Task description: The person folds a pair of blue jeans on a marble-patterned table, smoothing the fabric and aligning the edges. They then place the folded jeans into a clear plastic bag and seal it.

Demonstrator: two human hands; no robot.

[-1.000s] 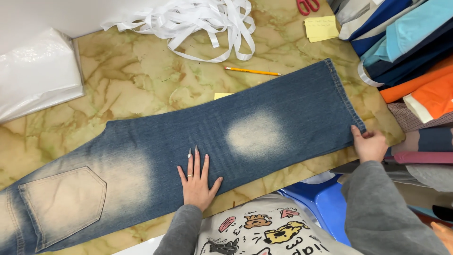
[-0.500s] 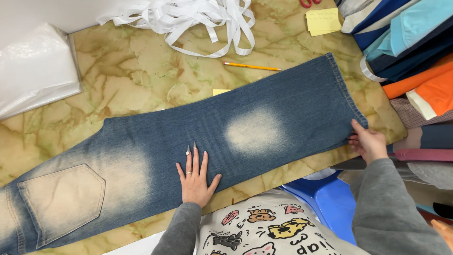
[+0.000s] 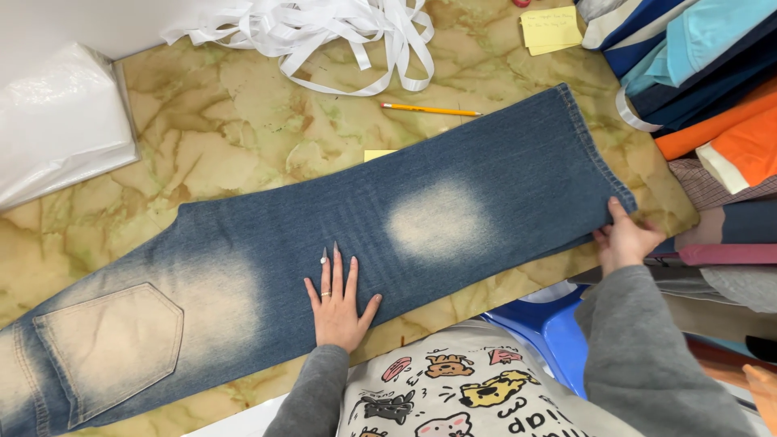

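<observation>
1. While the left hand (image 3: pixel 338 301) lies flat with its fingers spread and palm down, it presses on the folded pair of blue jeans (image 3: pixel 324 267) near the front edge, just left of the paler faded patch on the leg.
2. At the other end, the right hand (image 3: pixel 625 240) pinches the hem corner of the jeans, thumb on top of the cloth and the other fingers curled beneath the edge.
3. Stretched slantwise across the marbled table (image 3: pixel 210 154), the jeans run from the back pocket (image 3: pixel 109 348) at the lower left to the hem at the upper right, lying flat on the surface.
4. Both arms wear grey sleeves (image 3: pixel 647 356), and a light shirt with cartoon prints (image 3: pixel 453 388) shows at the bottom edge.
5. Just beyond the far edge of the jeans lies a yellow pencil (image 3: pixel 430 109), apart from the cloth, and a small yellow note (image 3: pixel 377 154) peeks out from under the denim.
6. Farther back, a tangle of white ribbon (image 3: pixel 324 32) lies on the table, with a yellow sticky pad (image 3: pixel 550 28) to its right.
7. A white plastic bag (image 3: pixel 61 121) lies at the left, well apart from the hands.
8. Stacked folded fabrics (image 3: pixel 704 81) in blue, orange and other colours sit at the right, near the hem, and a blue plastic stool (image 3: pixel 558 332) shows below the table edge.
</observation>
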